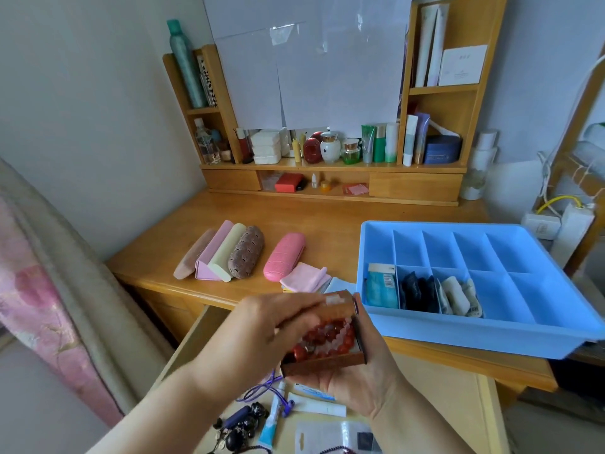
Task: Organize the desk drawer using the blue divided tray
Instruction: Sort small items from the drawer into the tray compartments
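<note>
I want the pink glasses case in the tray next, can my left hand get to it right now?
Probably not yet: the path over the desk to the pink glasses case looks free, but your left hand is busy on the small box of beads with your right hand.

Premises: a home, most likely a bedroom with a dressing table. A wooden desk (pixel 327 231) stands against a plain wall, with a shelf unit (pixel 330 165) on top holding cosmetic bottles (pixel 379 147), jars and tubes. Glasses cases (pixel 229 253) lie on the desktop. A pink flowered fabric (pixel 39 309) hangs at the left. A power strip (pixel 569 231) sits at the right.
</note>
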`<state>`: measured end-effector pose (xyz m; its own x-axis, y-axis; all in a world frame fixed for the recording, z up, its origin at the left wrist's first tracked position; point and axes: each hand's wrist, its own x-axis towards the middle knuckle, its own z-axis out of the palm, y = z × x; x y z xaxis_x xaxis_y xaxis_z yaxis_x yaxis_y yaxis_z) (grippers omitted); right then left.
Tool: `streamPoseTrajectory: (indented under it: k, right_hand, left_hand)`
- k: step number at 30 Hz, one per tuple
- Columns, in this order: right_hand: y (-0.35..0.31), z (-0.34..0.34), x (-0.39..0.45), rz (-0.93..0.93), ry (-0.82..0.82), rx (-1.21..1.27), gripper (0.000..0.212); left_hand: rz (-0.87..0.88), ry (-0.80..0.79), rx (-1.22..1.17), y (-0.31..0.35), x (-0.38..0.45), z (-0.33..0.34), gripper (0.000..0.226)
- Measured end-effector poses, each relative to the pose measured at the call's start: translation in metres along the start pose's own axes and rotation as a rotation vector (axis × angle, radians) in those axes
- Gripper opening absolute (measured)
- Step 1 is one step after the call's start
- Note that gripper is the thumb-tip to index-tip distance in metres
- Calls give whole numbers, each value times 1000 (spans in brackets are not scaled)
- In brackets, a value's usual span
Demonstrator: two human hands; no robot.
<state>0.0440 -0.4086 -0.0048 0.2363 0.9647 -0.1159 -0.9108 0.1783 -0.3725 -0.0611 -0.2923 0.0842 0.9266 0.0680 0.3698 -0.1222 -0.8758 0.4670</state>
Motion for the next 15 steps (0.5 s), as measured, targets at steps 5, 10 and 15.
streamPoseTrajectory:
  k: [5,10,15]
  right_hand:
    - [-12,16,2,37,-55,-41,85]
    - [-12,9,9,60,37,-81,80]
    - [-4,-9,24,116,220,-150,74]
  left_hand:
    - [80,180,21,-2,-17,21,30]
    - [-149,-24,77,-18,-23,23,92]
    - [-190,-164,176,-50,-23,42,98]
